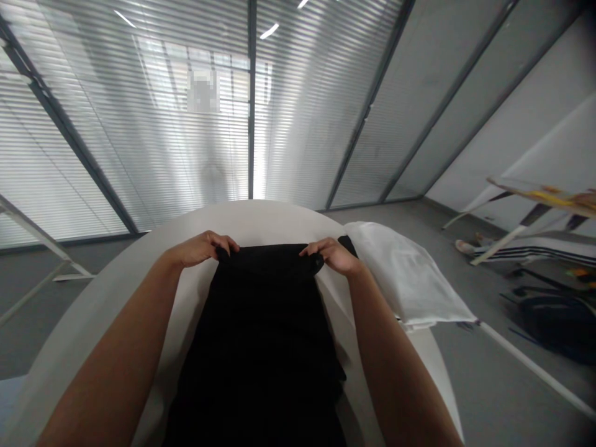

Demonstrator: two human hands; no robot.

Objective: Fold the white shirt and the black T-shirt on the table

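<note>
A black garment (265, 329) lies lengthwise over the round white table (261, 217), its near end running out of the bottom of the view. My left hand (202, 248) pinches its far left corner between thumb and fingers. At the far right corner my right hand (335, 254) grips the cloth in the same way, and a small bunch of fabric hangs below those fingers. The far edge is drawn fairly straight between both hands. What kind of garment it is does not show. Just beyond my right hand lies another bit of black cloth (347, 244).
White folded cloth (400, 273) hangs over the table's right edge. At right stand a wooden-topped table (549, 197) with white legs, a person's leg in striped trousers (521, 249) and a dark bag (559, 320). A white metal frame (41, 239) stands left; blinds-covered glass (186, 143) is behind.
</note>
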